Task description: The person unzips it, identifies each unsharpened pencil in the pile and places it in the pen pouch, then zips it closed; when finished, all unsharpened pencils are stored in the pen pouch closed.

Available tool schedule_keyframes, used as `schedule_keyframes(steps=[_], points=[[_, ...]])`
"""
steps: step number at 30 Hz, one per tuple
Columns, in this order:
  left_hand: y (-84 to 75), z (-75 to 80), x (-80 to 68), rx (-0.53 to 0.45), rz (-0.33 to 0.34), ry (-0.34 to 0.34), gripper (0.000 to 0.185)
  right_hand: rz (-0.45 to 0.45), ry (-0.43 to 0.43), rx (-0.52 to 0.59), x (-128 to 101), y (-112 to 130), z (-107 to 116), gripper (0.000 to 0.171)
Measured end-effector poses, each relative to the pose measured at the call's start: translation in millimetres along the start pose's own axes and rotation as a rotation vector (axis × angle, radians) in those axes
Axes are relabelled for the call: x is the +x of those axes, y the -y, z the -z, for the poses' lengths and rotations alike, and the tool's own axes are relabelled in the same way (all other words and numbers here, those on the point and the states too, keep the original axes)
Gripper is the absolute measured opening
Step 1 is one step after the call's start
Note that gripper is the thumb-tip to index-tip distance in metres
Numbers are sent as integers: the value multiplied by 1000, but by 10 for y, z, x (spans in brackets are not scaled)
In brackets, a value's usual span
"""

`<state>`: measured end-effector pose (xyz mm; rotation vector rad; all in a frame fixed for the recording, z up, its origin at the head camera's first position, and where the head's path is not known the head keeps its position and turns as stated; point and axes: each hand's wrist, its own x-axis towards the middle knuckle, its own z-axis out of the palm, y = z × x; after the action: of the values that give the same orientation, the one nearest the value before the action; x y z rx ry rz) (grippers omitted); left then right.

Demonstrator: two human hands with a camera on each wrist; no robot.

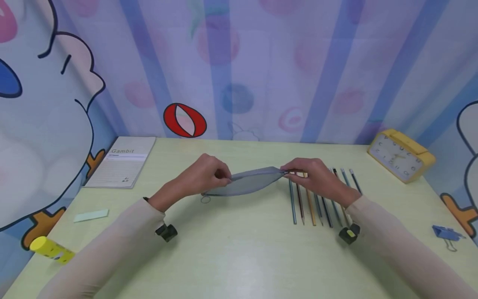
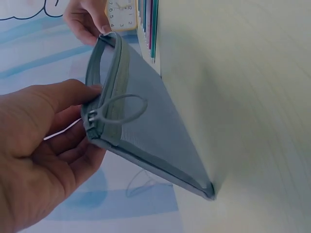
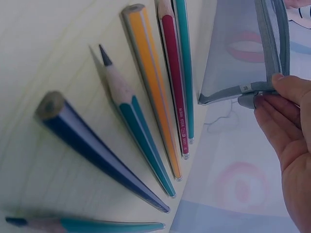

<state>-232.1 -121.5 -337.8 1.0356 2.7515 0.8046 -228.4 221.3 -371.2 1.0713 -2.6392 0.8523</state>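
- 2 hands gripping 1 grey pencil pouch [image 1: 248,184] mid-table: left hand [image 1: 203,176] pinching left end, right hand [image 1: 317,178] pinching right end.
- Beside right hand, row of pencils [image 1: 311,205] flat on table.
- Farther right, yellow clock [image 1: 401,155]; far left, notebook [image 1: 121,162].

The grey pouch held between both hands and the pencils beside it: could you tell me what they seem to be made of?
The grey pouch looks like thin, semi-sheer mesh fabric with a matte finish: light shows through it, and a woven zipper band edges it. The pencils look like painted wood with a glossy coat: bare wood shows at the sharpened tip.
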Motion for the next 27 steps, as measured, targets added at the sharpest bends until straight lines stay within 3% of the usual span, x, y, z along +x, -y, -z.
schedule_keyframes(steps=[7,12,20,27], points=[[-104,-95,9,-55,94,-13,7,-7,2,-50,35,-36,7,28],[-172,-162,8,-57,118,-54,7,-11,4,-77,23,-70,36,30],[-234,-217,35,-87,185,-81,8,-100,-2,-122,-138,-106,233,34],[-233,-259,91,-170,225,-70,8,-166,-9,-155,-334,-149,431,31]])
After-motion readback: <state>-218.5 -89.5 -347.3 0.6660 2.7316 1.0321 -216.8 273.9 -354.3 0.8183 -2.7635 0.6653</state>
